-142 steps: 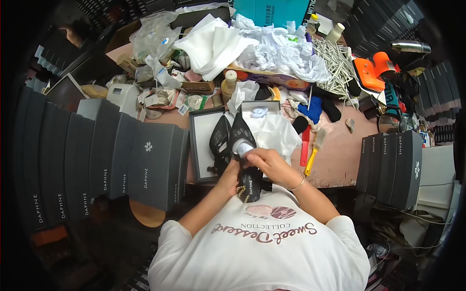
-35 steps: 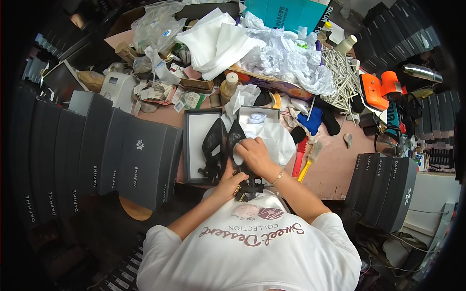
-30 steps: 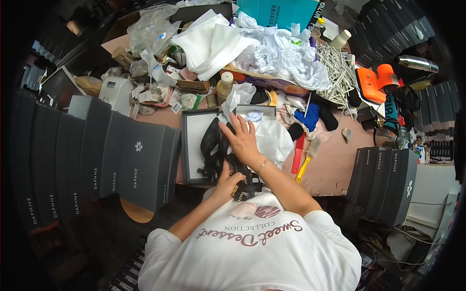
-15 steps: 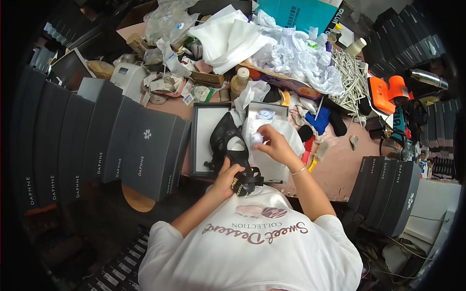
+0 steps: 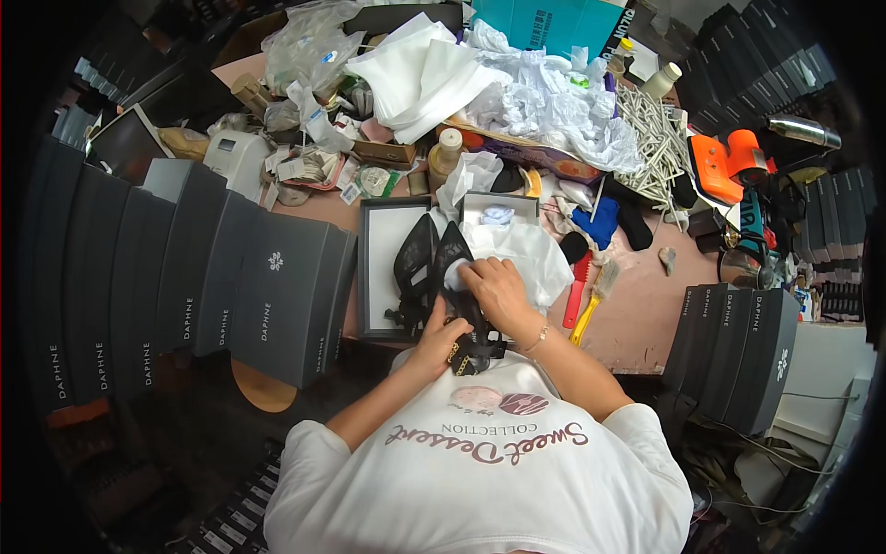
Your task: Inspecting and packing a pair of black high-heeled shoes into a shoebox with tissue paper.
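Wiping resumes on the black shoe over the open box

The cluttered pink worktable [image 5: 637,314] is unchanged since half a second ago, with grey shoe boxes [image 5: 185,286] ranked at its left edge and the open box [image 5: 380,222] in front of the person. What has changed is the right hand [image 5: 494,288]: it was lifted with the white cloth [image 5: 521,254] bunched in its fingers, and now it lies flat on the toe of the nearer black shoe [image 5: 454,277], pressing the cloth down, so cleaning seems underway again. The left hand [image 5: 441,337] keeps its grip on that shoe's strapped heel end. The second black shoe [image 5: 413,268] rests beside it in the box.
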The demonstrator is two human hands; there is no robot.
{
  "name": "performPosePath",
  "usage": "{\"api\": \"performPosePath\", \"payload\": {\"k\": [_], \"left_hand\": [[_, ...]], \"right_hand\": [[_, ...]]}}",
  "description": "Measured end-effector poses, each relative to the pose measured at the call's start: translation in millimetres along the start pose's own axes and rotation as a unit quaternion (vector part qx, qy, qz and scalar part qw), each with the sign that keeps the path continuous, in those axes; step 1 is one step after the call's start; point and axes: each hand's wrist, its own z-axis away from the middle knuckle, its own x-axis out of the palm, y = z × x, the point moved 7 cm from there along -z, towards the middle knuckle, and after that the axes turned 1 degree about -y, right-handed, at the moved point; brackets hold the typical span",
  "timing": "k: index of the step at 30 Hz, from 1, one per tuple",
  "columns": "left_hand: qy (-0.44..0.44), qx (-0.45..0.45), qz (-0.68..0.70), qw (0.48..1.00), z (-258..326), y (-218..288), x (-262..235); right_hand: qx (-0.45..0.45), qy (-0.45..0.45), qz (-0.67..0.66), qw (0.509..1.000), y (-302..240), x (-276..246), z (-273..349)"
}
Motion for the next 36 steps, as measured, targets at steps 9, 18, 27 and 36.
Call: {"api": "performPosePath", "payload": {"k": [9, 18, 27, 36], "left_hand": [[-0.092, 0.035, -0.053, 0.994, 8, 20, 24], [-0.132, 0.115, -0.086, 0.981, -8, 17, 42], [0.218, 0.07, -0.407, 0.884, -67, 44, -142], [0.231, -0.046, -0.183, 0.954, -63, 47, -154]], "right_hand": [[0.215, 0.01, -0.504, 0.836, 44, 21, 16], [0.208, 0.139, -0.348, 0.904, 85, -36, 26], [0.448, 0.101, -0.03, 0.888, 300, -45, 238], [0.142, 0.057, -0.021, 0.988, 274, 17, -2]]}}
